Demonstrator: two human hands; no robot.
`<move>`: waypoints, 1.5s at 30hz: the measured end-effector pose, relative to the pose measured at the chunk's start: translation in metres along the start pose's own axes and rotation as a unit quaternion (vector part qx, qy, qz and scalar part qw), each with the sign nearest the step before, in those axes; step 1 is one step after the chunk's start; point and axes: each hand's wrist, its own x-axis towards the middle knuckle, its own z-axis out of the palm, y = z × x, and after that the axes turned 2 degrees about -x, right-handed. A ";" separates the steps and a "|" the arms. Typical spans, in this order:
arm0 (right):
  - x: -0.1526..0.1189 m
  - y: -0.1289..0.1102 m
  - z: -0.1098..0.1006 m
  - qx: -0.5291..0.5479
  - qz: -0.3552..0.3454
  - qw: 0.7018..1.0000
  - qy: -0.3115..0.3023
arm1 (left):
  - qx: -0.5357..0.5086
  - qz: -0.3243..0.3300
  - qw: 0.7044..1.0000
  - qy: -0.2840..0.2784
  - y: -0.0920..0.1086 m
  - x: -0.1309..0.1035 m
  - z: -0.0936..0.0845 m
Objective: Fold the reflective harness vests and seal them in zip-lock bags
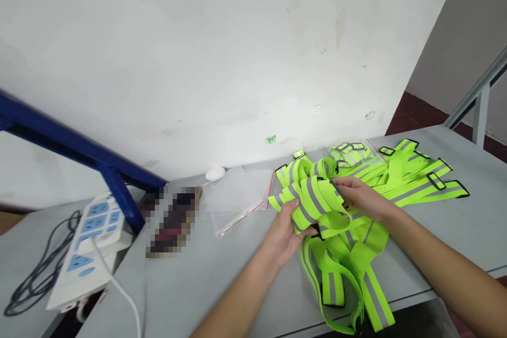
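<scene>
A bundle of neon-green reflective strap (312, 200) with a grey stripe lies folded in layers between my hands. My left hand (285, 232) grips its left end, thumb on top and fingers beneath. At the right end, my right hand (358, 198) is closed on the strap near a black buckle; its fingertips are partly hidden. More green straps (352, 253) lie loose below the bundle, some hanging over the table's front edge. Behind and to the right spreads a pile of straps with black buckles (415, 185). A clear bag of folded straps (352, 154) rests by the wall.
Clear zip bags (237, 198) with red seals lie left of the straps, near a white rounded object (215, 173). A pixelated item (174, 224) is farther left. A white power strip (93, 243) with cables stands beyond the blue metal frame (79, 148). A wall closes the back.
</scene>
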 end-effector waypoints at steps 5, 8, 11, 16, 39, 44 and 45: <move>-0.011 -0.020 -0.013 -0.112 -0.146 0.956 0.229 | 0.138 0.080 0.985 -0.069 -0.007 -0.006 -0.008; -0.011 -0.028 -0.017 -0.233 -0.269 0.898 0.258 | 0.234 0.097 0.960 -0.117 -0.012 -0.008 -0.012; -0.009 -0.033 -0.011 -0.414 -0.315 0.846 0.120 | 0.298 0.110 0.939 -0.129 -0.011 -0.010 -0.012; -0.002 -0.049 0.010 -0.666 -0.339 0.663 -0.050 | 0.308 0.112 0.935 -0.134 -0.007 -0.008 -0.012; -0.002 -0.063 -0.009 -0.571 -0.354 0.740 0.026 | 0.093 0.056 0.992 -0.070 -0.004 -0.011 -0.001; -0.022 -0.058 -0.017 -0.570 -0.272 0.764 -0.133 | 0.069 0.060 0.994 -0.057 0.002 -0.009 0.001; -0.021 -0.056 -0.017 -0.579 -0.270 0.757 -0.136 | 0.064 0.058 0.994 -0.060 0.002 -0.009 0.001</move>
